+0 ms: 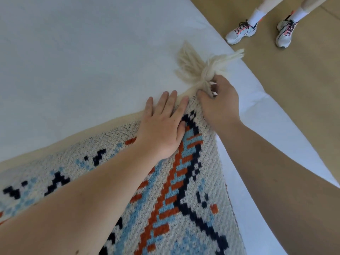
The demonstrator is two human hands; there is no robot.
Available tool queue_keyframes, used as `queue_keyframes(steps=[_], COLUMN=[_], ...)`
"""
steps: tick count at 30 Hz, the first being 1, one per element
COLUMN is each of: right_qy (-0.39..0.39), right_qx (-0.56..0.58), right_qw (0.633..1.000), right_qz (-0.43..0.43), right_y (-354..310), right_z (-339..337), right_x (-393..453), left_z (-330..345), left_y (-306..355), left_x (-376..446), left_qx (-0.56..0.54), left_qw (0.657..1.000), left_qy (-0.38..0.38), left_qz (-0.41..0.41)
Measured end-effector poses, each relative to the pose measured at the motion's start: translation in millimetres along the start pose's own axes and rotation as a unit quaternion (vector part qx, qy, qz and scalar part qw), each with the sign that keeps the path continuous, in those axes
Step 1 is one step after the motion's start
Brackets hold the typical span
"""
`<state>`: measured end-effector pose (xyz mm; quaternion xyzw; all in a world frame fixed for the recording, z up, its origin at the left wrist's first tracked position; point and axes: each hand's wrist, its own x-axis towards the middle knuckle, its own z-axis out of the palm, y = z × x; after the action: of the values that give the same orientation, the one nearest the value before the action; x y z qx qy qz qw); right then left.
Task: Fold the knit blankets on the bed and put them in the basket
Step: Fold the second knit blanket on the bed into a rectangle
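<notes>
Cream knit blanket lies on the white bed, its corner toward the far right edge. I judge I'm squaring a fold: my left hand presses flat, fingers straight, while my right hand pinches the corner by two tassels. Next, align edges and fold again. One blanket, no basket visible; two sneakers stand beyond.

Cream knit blanket, navy-blue-rust pattern, flat on bed, tasselled corner outward.
</notes>
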<state>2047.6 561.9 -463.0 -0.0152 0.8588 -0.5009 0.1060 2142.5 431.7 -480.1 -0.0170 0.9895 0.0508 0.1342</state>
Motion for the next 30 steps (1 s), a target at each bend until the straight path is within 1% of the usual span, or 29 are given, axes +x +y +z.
queue_keyframes(steps=[3,4,6,8,11,13,17,19,21,24,27,28,30], right_qy=[0.000,-0.011,-0.033,-0.048,-0.044,-0.021,0.008,-0.004,-0.032,-0.052,-0.003,0.011,0.013], right_qx=[0.019,0.006,-0.022,-0.041,-0.055,-0.055,-0.033,-0.024,-0.036,-0.036,-0.014,-0.010,-0.007], right_qw=[0.998,0.996,0.992,0.989,0.986,0.987,0.988,0.986,0.982,0.972,0.967,0.965,0.959], right_qz=[0.066,0.087,0.116,0.130,0.151,0.153,0.152,0.165,0.183,0.227,0.253,0.262,0.282], right_y=[1,1,9,22,39,42,41,39,41,45,53,58,68], right_z=[-1,-3,-9,-16,-22,-25,-29,-33,-39,-50,-65,-70,-80], right_x=[-12,-22,-53,-89,-126,-132,-133,-141,-156,-181,-202,-209,-231], left_z=[2,3,5,12,34,43,44,44,44,38,39,42,53], left_y=[3,4,10,23,46,55,59,59,60,66,81,86,95], left_x=[2,-2,-17,-45,-89,-100,-87,-83,-82,-93,-135,-154,-188], left_qx=[0.008,0.002,-0.029,-0.061,-0.063,-0.059,-0.058,-0.044,-0.033,-0.066,-0.107,-0.105,-0.085], left_qw=[1.000,1.000,0.999,0.996,0.994,0.994,0.994,0.995,0.995,0.993,0.988,0.986,0.984], left_qy=[-0.013,-0.005,0.035,0.061,0.035,0.024,0.021,0.013,0.006,0.015,0.012,0.004,-0.013], left_qz=[-0.009,-0.011,-0.007,0.020,0.083,0.090,0.091,0.091,0.089,0.094,0.109,0.126,0.159])
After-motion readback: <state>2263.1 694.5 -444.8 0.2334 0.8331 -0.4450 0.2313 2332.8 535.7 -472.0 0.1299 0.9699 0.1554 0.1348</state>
